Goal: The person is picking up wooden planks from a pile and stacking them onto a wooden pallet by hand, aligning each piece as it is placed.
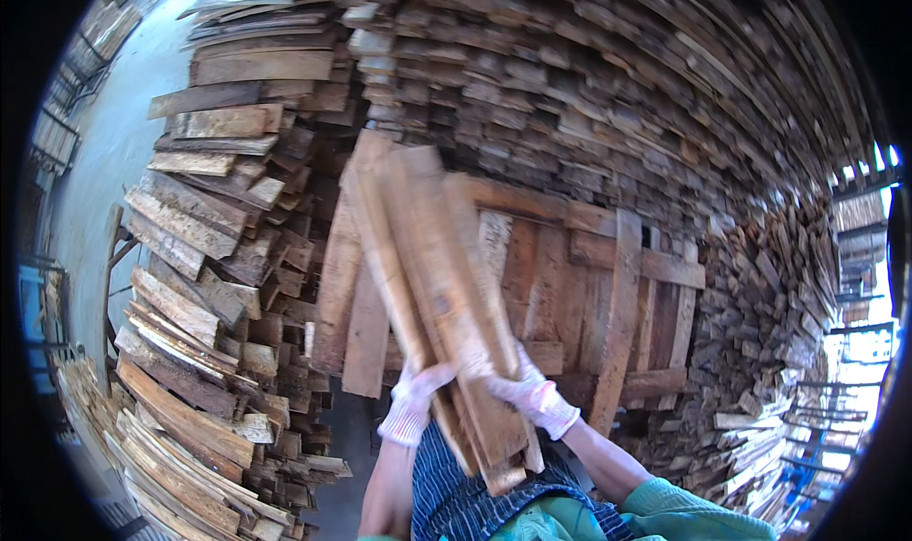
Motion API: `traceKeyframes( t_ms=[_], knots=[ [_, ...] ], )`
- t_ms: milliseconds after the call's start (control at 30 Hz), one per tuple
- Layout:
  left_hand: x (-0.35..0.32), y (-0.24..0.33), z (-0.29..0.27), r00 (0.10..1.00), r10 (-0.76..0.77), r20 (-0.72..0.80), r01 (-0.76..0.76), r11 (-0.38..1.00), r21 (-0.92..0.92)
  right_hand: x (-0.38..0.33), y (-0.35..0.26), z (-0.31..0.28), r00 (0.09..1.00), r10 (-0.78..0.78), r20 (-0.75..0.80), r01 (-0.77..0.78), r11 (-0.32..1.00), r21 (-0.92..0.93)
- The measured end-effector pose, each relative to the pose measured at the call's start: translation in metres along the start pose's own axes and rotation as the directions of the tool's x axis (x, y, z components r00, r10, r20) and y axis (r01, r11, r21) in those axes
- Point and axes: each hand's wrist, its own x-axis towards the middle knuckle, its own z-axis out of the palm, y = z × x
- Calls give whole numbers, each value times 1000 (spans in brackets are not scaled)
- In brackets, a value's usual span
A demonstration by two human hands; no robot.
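Note:
Both my hands wear white gloves and hold a bundle of long wooden planks (427, 275), tilted with its far end up to the left. My left hand (413, 403) grips the bundle's left side near its lower end. My right hand (530, 392) clasps the right side at about the same height. The planks' near ends hang over my striped blue garment. Behind the bundle stands a wooden pallet-like frame (608, 294) leaning against the woodpile.
A tall wall of stacked boards (608, 94) fills the back and right. Another pile of rough planks (204, 284) rises on the left, beside a pale concrete floor (100, 161). More stacked timber (760, 370) lies at the right.

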Motion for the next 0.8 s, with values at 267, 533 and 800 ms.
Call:
traceKeyframes(
  t_ms=[267,533,800],
  knots=[
    [77,-51,132,999,-28,-25,37,631,775,6,41,-158,704,-209,-679,-272,804,-529],
    [31,-30,88,968,190,166,-235,915,327,30,-4,-124,727,-101,-680,-389,755,-528],
    [43,-62,188,938,213,275,-347,541,766,33,41,-194,816,-182,-549,47,967,-251]
  ],
)
